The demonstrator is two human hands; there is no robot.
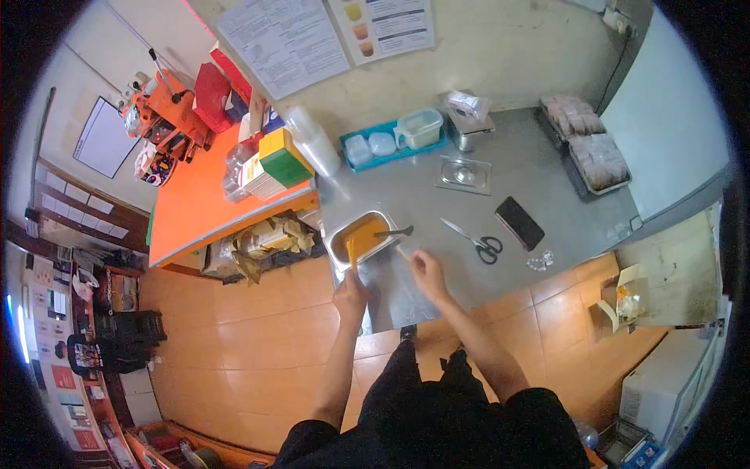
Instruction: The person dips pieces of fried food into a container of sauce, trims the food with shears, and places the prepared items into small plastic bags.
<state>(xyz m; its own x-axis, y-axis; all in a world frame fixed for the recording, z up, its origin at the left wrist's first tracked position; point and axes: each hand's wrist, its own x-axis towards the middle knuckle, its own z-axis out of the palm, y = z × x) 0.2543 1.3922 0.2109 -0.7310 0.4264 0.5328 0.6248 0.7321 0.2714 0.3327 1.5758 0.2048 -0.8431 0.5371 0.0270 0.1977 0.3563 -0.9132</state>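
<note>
A steel food pan (336, 261) stands near the left corner of the metal table, with an orange-yellow sauce or liquid (367, 231) inside. The dark handle of a utensil (401, 232) sticks out over its right rim. At the near rim, my left hand (350, 295) grips a narrow orange-yellow item (351, 253) that reaches into the pan; its exact kind is unclear. To the right of the pan my right hand (428, 273) is raised over the table, fingers pinched on a small pale strip (402, 252), too small to identify.
Scissors (476, 241), a dark phone (520, 223) and a steel lid (464, 174) lie to the right. Behind are a blue tray (358, 166) with plastic containers and stacked clear cups (313, 143). Packed trays (599, 161) sit far right. An orange table (193, 202) adjoins at left.
</note>
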